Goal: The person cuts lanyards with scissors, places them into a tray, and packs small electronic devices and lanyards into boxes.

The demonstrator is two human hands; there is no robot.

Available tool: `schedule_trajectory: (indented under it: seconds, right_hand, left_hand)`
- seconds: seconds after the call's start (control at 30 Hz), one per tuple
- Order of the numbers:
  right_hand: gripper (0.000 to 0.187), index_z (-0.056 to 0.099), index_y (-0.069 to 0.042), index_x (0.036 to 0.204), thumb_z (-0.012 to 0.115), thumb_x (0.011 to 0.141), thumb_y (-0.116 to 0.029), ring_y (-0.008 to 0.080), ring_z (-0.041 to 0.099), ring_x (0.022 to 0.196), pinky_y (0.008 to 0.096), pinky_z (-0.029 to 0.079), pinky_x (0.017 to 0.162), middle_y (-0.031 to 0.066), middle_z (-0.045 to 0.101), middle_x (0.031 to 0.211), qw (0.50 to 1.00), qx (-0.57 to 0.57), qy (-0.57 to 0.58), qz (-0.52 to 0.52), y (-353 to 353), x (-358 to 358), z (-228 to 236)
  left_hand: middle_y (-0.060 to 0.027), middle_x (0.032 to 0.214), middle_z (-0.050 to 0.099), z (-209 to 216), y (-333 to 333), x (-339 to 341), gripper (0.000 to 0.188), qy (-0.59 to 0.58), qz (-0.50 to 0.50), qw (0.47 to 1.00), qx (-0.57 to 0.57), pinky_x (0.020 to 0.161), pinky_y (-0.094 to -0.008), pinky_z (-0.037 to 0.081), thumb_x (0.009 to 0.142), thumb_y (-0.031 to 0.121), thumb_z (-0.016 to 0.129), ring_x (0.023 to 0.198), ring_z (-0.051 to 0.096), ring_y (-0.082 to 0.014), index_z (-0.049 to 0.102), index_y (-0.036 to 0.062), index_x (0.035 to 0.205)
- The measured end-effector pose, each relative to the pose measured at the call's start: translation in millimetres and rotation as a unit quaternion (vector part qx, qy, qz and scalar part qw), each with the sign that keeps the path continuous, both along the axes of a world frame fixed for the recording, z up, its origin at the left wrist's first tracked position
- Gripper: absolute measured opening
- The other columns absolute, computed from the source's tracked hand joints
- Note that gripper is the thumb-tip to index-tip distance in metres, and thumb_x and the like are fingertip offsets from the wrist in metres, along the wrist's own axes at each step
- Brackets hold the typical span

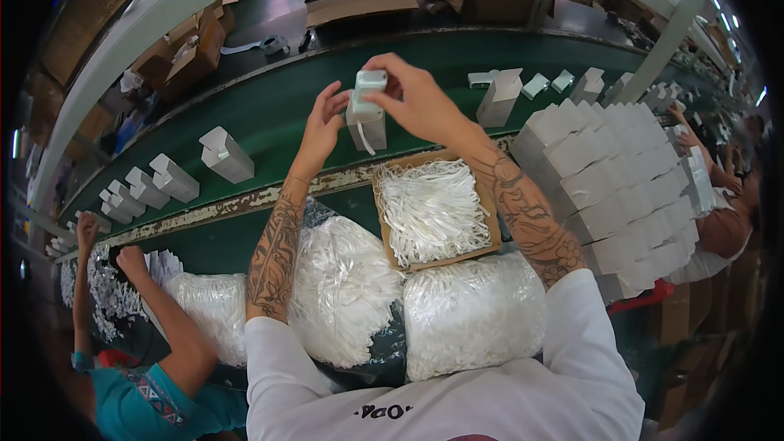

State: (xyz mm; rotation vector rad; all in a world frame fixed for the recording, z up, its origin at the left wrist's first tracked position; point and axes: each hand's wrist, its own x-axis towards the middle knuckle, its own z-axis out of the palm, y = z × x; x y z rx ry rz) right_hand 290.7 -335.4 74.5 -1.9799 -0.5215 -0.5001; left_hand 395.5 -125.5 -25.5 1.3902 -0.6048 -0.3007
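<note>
My right hand (420, 102) grips a small pale mint-green device (370, 88) with rounded corners, fingers over its top and thumb on its front. The device is right above an upright open carton (367, 132); whether its lower end is inside is hard to tell. A white strap (367, 139) hangs down the carton's front. On the left side, my left hand (324, 118) has its fingers apart, close to the carton and device; any contact is unclear. Nearer to me lies a shallow cardboard tray (495, 229) heaped with white straps (429, 208).
Plastic bags of white straps (478, 310) lie before me. Stacked pale cartons (604, 188) rise at right. Open cartons (227, 157) and mint devices (536, 86) stand along the green belt (278, 106). A co-worker in teal (163, 384) works at left, another person (723, 220) at right.
</note>
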Motion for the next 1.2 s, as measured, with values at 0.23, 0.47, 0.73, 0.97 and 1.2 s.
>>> schedule_trajectory:
  seconds: [0.23,0.47,0.73,0.97,1.2]
  right_hand:
    - [0.034,0.057,-0.003,0.121,0.073,0.092,-0.008,0.0195,0.064,0.082,0.0333,0.052,0.077,0.0107,0.067,0.1,0.999,-0.047,-0.001,-0.021,7,14,-13]
    - [0.035,0.058,-0.002,0.121,0.075,0.091,-0.007,0.0149,0.063,0.08,0.0293,0.052,0.073,0.0091,0.069,0.099,0.998,0.012,-0.023,-0.053,13,10,-2]
    - [0.033,0.057,-0.002,0.12,0.074,0.092,-0.008,0.0181,0.061,0.077,0.0317,0.052,0.073,0.0107,0.068,0.097,0.998,0.039,-0.039,-0.034,15,10,11]
    - [0.034,0.059,-0.002,0.122,0.072,0.091,-0.009,0.0282,0.066,0.094,0.0381,0.054,0.083,0.0137,0.065,0.109,0.996,-0.091,-0.005,0.007,35,27,-17]
    - [0.028,0.066,-0.008,0.116,0.07,0.089,-0.012,0.0306,0.055,0.111,0.0437,0.042,0.094,0.0115,0.059,0.12,0.929,-0.322,-0.146,-0.106,65,-15,-36]
  left_hand:
    - [-0.0189,0.164,0.026,10,3,-46,0.12,-0.39,0.125,0.868,0.281,0.123,-0.0502,0.021,0.069,0.015,0.087,0.152,0.025,-0.0376,0.013,0.0091,0.163]
    - [-0.0188,0.161,0.032,34,2,-32,0.109,-0.383,0.198,0.869,0.242,0.121,-0.0494,0.024,0.073,0.023,0.089,0.15,0.031,-0.0365,0.023,0.0106,0.16]
    - [-0.0213,0.149,0.047,50,17,-12,0.094,-0.326,0.102,0.918,0.203,0.115,-0.0504,0.037,0.084,0.021,0.082,0.141,0.045,-0.0383,0.026,0.0101,0.159]
    - [-0.0209,0.135,0.058,-2,25,-8,0.111,-0.17,0.057,0.973,0.145,0.104,-0.0417,0.05,0.076,0.006,0.088,0.123,0.059,-0.0292,0.018,0.0109,0.161]
    - [-0.0175,0.13,0.063,2,50,-15,0.1,-0.094,0.02,0.992,0.084,0.1,-0.0384,0.052,0.078,-0.001,0.084,0.119,0.061,-0.0233,0.025,0.0119,0.159]
